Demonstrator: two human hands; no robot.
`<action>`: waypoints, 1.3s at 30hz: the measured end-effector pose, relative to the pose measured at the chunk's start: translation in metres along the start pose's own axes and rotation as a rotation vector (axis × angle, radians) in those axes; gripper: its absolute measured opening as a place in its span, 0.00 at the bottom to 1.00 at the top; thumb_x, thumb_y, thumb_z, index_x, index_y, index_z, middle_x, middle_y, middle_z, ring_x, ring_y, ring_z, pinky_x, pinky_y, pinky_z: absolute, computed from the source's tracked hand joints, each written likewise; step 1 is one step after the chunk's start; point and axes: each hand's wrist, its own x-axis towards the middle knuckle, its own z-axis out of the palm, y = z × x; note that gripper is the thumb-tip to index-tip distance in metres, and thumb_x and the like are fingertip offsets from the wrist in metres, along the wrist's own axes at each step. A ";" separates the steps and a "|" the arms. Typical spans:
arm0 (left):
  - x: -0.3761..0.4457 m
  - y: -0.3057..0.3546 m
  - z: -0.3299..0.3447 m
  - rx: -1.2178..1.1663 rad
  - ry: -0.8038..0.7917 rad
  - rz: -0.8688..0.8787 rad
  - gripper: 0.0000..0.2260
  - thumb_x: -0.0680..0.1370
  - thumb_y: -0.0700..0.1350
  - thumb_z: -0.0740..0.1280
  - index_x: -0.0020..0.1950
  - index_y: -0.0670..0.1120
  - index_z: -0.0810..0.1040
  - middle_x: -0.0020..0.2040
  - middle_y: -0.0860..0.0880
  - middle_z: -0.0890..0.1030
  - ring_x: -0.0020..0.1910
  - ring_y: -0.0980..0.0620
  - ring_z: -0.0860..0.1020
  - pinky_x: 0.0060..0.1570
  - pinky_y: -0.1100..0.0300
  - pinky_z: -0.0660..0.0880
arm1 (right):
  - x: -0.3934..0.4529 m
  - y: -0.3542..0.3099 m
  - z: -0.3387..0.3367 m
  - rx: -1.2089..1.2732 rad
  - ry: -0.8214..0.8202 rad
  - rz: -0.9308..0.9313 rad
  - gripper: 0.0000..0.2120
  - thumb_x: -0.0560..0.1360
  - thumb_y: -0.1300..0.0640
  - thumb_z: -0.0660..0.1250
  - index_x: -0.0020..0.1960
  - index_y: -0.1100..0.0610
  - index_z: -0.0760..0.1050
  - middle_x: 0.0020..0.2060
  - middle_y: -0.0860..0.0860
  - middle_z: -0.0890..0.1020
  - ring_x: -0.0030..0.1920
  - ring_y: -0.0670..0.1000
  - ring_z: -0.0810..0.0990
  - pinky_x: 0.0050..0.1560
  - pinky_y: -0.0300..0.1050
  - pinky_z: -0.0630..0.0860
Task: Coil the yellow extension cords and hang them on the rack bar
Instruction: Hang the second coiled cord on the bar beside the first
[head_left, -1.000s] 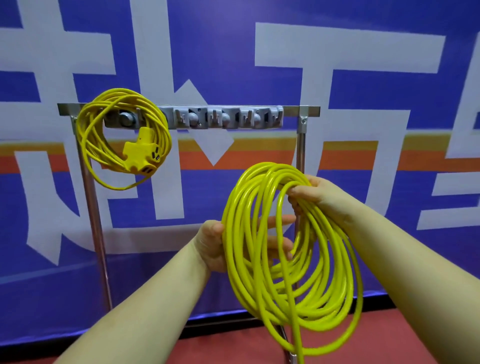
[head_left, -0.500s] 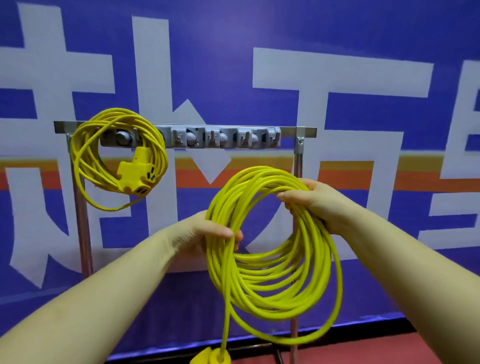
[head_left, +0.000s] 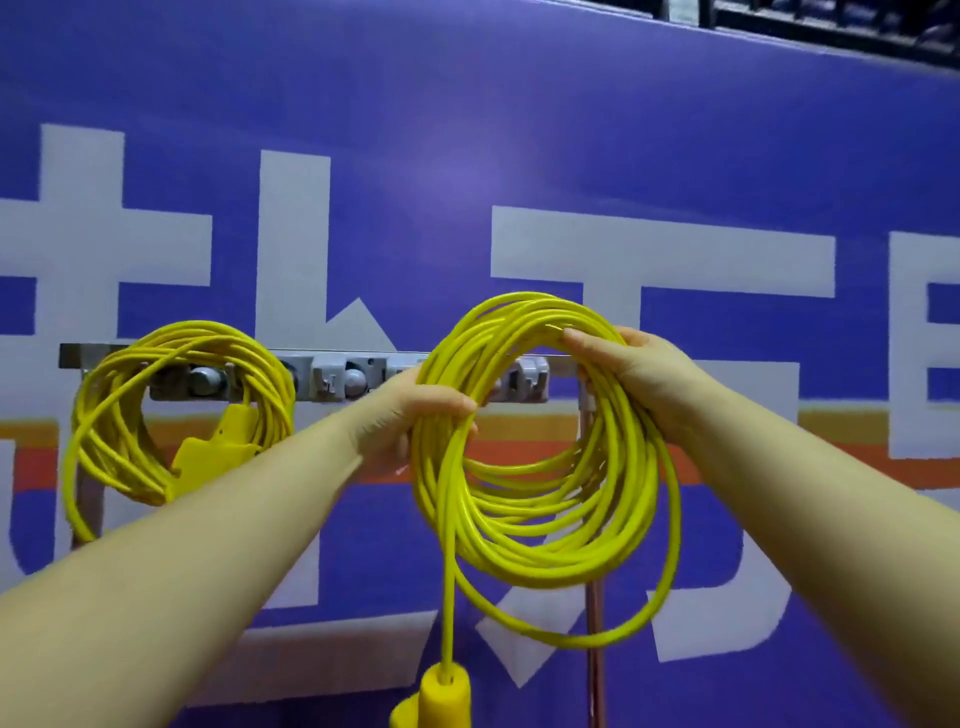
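while both hands are up at bar height, the only holder in view is the rack bar (head_left: 332, 354), w/ a grey hook strip (head_left: 343, 382) fixed along its front. one coiled yellow cord (head_left: 171, 410) hangs on the strip well to the left of the left hand (head_left: 410, 415), its yellow socket block (head_left: 218, 452) dangling inside the loops, blurred. rest of the hook strip shows grey knobs & clips, partly hidden behind the held coil.

left hand: fingers curled tight round the left side of the second yellow cord coil (head_left: 545, 467), thumb on top, gripping the bundle. right hand (head_left: 631, 374): fingers wrapped over the upper right arc of the same coil, gripping it too. coil is held upright between the hands, in front of the bar's right part, its top rising above the bar line; can't tell if it touches a hook. one strand drops straight down below the left hand to a yellow plug end (head_left: 441, 699) at the bottom edge. rack post (head_left: 595, 649) stands below the right hand, behind the loops. blue banner w/ white characters (head_left: 519, 156) behind everything.
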 end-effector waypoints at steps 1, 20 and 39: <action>0.006 0.003 -0.001 0.020 -0.024 0.000 0.07 0.65 0.39 0.67 0.41 0.47 0.77 0.30 0.49 0.78 0.29 0.53 0.77 0.28 0.63 0.74 | 0.008 0.000 -0.002 -0.006 0.012 -0.009 0.08 0.72 0.52 0.70 0.45 0.56 0.77 0.27 0.49 0.78 0.23 0.42 0.77 0.25 0.35 0.73; 0.093 0.035 -0.045 1.004 0.069 0.052 0.12 0.70 0.43 0.74 0.48 0.53 0.73 0.43 0.53 0.80 0.41 0.56 0.79 0.37 0.67 0.72 | 0.098 0.061 -0.007 0.101 -0.085 -0.073 0.12 0.74 0.50 0.67 0.51 0.57 0.74 0.32 0.53 0.76 0.29 0.47 0.77 0.29 0.40 0.77; 0.098 0.017 -0.054 1.313 0.111 0.140 0.33 0.68 0.54 0.74 0.70 0.52 0.67 0.61 0.50 0.76 0.56 0.53 0.74 0.54 0.58 0.74 | 0.085 0.122 0.007 0.293 0.062 0.016 0.27 0.66 0.38 0.64 0.54 0.57 0.75 0.35 0.53 0.78 0.29 0.48 0.76 0.28 0.41 0.76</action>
